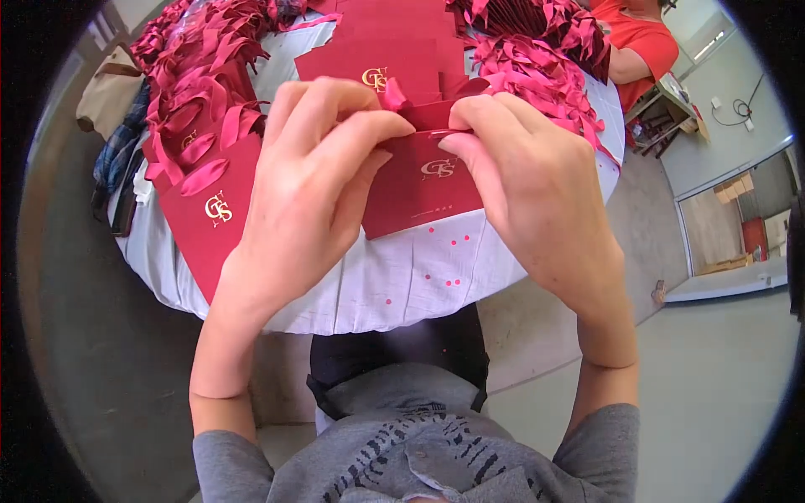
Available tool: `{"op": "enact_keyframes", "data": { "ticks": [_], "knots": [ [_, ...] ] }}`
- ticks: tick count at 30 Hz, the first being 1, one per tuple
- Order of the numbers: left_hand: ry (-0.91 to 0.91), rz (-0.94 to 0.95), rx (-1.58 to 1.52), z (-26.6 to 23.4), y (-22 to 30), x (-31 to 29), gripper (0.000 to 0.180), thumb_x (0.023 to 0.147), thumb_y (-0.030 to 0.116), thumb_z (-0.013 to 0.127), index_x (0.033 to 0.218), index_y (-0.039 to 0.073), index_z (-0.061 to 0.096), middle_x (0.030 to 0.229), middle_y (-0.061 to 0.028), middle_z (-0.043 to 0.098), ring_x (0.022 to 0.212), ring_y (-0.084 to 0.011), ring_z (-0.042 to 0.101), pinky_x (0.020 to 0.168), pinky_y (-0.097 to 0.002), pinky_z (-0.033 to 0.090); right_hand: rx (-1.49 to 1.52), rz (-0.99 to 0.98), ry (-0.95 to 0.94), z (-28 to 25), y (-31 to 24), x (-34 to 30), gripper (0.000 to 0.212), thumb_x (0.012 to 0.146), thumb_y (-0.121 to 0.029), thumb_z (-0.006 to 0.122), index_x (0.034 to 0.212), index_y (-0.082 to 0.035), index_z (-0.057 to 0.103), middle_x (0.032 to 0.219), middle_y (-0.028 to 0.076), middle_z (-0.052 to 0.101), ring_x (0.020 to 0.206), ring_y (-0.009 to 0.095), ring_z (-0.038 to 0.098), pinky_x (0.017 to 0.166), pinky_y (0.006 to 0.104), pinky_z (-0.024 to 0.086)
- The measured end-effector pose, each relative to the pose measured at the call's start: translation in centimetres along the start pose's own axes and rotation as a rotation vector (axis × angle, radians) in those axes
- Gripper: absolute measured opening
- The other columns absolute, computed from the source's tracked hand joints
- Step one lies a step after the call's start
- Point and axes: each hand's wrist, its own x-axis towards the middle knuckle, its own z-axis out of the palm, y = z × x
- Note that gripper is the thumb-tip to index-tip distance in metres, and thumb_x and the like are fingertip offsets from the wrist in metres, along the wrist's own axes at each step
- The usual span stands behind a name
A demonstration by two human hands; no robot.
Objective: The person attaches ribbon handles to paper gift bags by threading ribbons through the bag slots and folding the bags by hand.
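Observation:
A dark red paper gift bag (411,201) with a gold emblem lies at the near edge of the table, in front of me. My left hand (306,180) is closed at its upper left edge, thumb and forefinger pinched together beside a pink ribbon (392,95). At the bag's top right edge, my right hand (545,184) pinches the rim between thumb and curled fingers. The fingertips partly cover the bag's opening. Just beyond my hands lie more flat red bags (348,63), stacked and overlapping.
A white cloth covers the round table (352,293), with small red paper dots (453,283) scattered on it. Ribboned bags (210,101) pile up on the left, more pink ribbons (537,80) on the right. Across the table sits a person in a red shirt (641,46).

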Motion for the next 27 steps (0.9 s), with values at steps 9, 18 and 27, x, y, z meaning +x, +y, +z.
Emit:
{"op": "enact_keyframes", "data": {
  "ticks": [9,18,27],
  "knots": [
    [-0.114,0.024,0.114,-0.2,-0.4,1.2,0.018,0.072,-0.001,0.068,0.088,0.0,0.061,0.093,-0.011,0.05,0.085,-0.0272,0.052,0.075,-0.0345,0.045,-0.017,-0.033,0.05,1.1,1.1,-0.2,0.011,0.085,-0.007,0.062,0.088,-0.001,0.053,0.079,0.013,0.057,0.069,0.03,0.06,0.059,0.0375,0.047],
    [-0.215,-0.057,0.009,-0.8,-1.5,1.3,0.019,0.074,0.0,0.067,0.093,0.0,0.063,0.08,-0.0094,0.061,0.076,-0.0261,0.053,0.067,-0.0336,0.044,0.011,-0.057,0.091,1.6,1.0,-0.5,0.014,0.085,-0.008,0.063,0.09,-0.003,0.052,0.078,0.013,0.054,0.067,0.031,0.059,0.057,0.0396,0.046],
    [-0.214,-0.376,-0.562,2.0,-4.9,-0.4,0.011,0.09,0.002,0.057,0.099,-0.004,0.058,0.075,-0.0025,0.055,0.068,-0.0086,0.049,0.057,-0.0248,0.04,0.548,0.256,0.179,2.2,0.7,-0.3,0.022,0.088,0.005,0.057,0.109,-0.001,0.053,0.075,0.005,0.057,0.064,0.01,0.057,0.058,0.0235,0.047]
  ]
}}
